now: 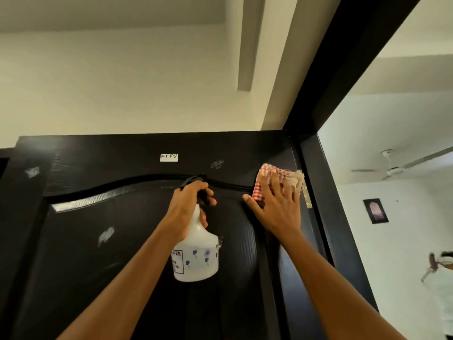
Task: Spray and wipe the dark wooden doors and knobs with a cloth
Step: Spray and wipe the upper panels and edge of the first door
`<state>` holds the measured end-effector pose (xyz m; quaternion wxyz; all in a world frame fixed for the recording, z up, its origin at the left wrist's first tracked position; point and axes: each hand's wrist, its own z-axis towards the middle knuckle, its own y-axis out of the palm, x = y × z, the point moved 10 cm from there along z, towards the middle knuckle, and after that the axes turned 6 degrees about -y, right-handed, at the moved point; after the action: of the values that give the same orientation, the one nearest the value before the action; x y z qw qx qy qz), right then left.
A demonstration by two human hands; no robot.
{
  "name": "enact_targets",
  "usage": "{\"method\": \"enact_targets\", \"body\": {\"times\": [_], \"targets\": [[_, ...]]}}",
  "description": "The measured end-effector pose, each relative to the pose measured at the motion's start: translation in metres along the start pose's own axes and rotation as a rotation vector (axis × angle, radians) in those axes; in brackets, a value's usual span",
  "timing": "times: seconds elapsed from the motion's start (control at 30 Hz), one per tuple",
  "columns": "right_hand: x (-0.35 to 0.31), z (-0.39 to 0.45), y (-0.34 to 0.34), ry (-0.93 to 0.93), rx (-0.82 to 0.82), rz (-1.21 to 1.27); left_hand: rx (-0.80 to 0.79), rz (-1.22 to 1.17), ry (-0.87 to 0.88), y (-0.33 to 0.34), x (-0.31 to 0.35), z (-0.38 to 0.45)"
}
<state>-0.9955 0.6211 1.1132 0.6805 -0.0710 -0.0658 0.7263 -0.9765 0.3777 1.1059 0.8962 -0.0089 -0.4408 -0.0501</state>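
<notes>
Up close, dark wooden door point(117, 253) fills lower view, pale smears on its face. Red-checked cloth point(274, 179) pressed flat near door's top right corner, beside a hinge point(306, 195), under right hand point(274, 209), fingers spread straight. Left hand point(188, 204) grips white spray bottle point(198, 256) by the neck, finger on trigger, nozzle toward panel. Small white label point(169, 157) near top edge.

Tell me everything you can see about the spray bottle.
The spray bottle is translucent white plastic with a rounded body, a narrow neck and a dark trigger head. Small blue flower prints and a partly readable black-bordered label mark its body. It is held roughly upright, in front of the dark door, nozzle toward the arched moulding. The left hand grips its neck, fingers curled over the trigger. Whether it touches the door cannot be told.
</notes>
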Motion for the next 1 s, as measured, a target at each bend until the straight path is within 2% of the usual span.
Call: {"method": "enact_targets", "body": {"times": [0.43,0.67,0.83,1.0], "targets": [[-0.011,-0.002,0.017,-0.018,0.067,0.149,0.069,0.014,0.044,0.004,0.046,0.032],[-0.045,0.008,0.020,-0.233,0.034,0.114,0.081,0.146,0.004,-0.001,0.042,0.033],[-0.087,0.043,0.019,-0.347,-0.061,0.103,0.163,0.125,0.035,-0.033,0.038,0.029],[-0.127,0.087,0.003,-0.428,-0.086,0.045,0.155,0.137,0.050,-0.052,0.034,0.024]]}}
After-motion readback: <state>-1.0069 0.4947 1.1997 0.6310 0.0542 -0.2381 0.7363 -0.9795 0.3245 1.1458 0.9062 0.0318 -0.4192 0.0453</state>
